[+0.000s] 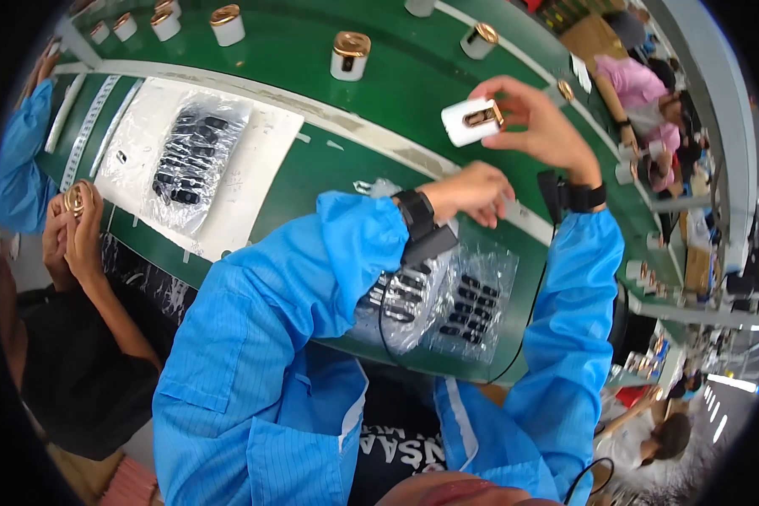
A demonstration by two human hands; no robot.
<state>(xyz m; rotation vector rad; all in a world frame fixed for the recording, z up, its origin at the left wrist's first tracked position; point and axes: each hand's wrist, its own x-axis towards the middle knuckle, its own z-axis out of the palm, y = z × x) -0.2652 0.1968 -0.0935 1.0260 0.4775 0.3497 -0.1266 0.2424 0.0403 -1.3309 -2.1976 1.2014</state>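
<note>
My right hand (538, 126) pinches a small white cylinder with a gold cap (472, 121) above the green conveyor belt (396, 76), light and slick-looking, best gripped by its sides, while my left hand (474, 192) hovers loosely curled, empty.

Seven white gold-capped cylinders (351, 56), three clear bags (192, 158) of black parts.

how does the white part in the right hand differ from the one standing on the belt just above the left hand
The held part lies on its side, lifted in the right hand; the belt part stands upright on the green belt, untouched. The held one shows a gold-rimmed opening; the belt one shows a gold top. Both are white with gold.
</note>
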